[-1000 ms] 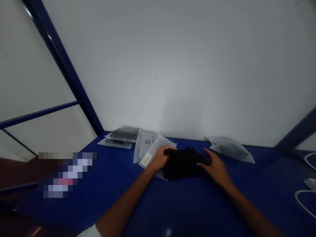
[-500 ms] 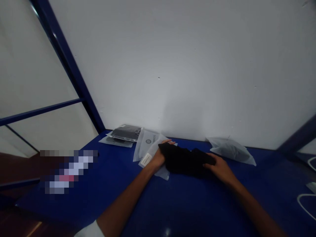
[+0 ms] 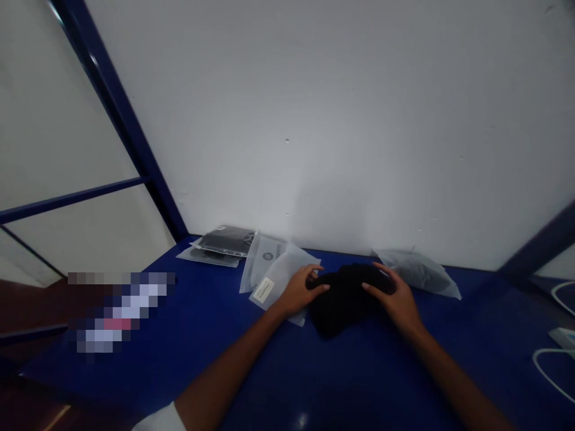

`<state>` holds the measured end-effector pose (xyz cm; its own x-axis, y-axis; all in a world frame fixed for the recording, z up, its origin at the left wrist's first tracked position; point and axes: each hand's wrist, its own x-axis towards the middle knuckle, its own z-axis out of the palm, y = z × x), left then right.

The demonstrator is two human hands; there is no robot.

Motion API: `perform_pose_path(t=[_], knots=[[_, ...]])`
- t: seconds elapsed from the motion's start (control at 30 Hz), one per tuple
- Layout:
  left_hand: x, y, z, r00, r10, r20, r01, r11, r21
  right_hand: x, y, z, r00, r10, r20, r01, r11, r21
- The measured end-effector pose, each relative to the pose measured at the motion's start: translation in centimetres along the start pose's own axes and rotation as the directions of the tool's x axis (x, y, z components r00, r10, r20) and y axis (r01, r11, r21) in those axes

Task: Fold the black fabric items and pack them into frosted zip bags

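A black piece of cloth [image 3: 339, 305], bunched and folded, lies on the blue table between my hands; its exact kind does not show. My left hand [image 3: 302, 290] grips its left side, thumb on top and fingers behind. On the right side my right hand [image 3: 396, 294] holds the cloth in the same way, its fingers curled over the far edge. Just left of my left hand lies a frosted plastic bag [image 3: 281, 272] with a white label. Behind my right hand is another frosted bag [image 3: 417, 270] with something dark inside.
Packed dark items in clear bags [image 3: 229, 240] are stacked at the back left, beside a frosted bag with a printed logo [image 3: 260, 257]. A white wall [image 3: 287, 108] closes off the back. White cord loops [image 3: 550, 371] show at the right edge, and a pixelated patch covers the left.
My left hand has come out from under the cloth and now grips its left side. The cloth is more bunched, its left part hanging toward me. My right hand has shifted its grip slightly.
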<state>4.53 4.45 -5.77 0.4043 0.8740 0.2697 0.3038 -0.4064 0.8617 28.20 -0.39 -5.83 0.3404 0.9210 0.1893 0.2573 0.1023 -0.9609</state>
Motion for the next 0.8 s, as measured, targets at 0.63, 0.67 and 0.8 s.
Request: perform_pose_path(t=[0.63,0.67,0.8], knots=[[0.0,0.3,1.3,0.993,-0.082,0.08,0.077,0.995,0.071,-1.0,0.7,1.0,0.979,-0.154,-0.131,0.132,0.978,-0.16],[0.0,0.3,1.6,0.991,-0.122,0.046,0.117,0.988,0.098,-1.4,0.6,1.1,0.971,-0.212,-0.111,0.194,0.968,-0.159],[-0.2,0.2,2.4,0.978,-0.198,-0.07,0.205,0.972,0.113,-3.3,-0.6,1.6,0.774,-0.617,0.143,0.632,0.768,-0.106]])
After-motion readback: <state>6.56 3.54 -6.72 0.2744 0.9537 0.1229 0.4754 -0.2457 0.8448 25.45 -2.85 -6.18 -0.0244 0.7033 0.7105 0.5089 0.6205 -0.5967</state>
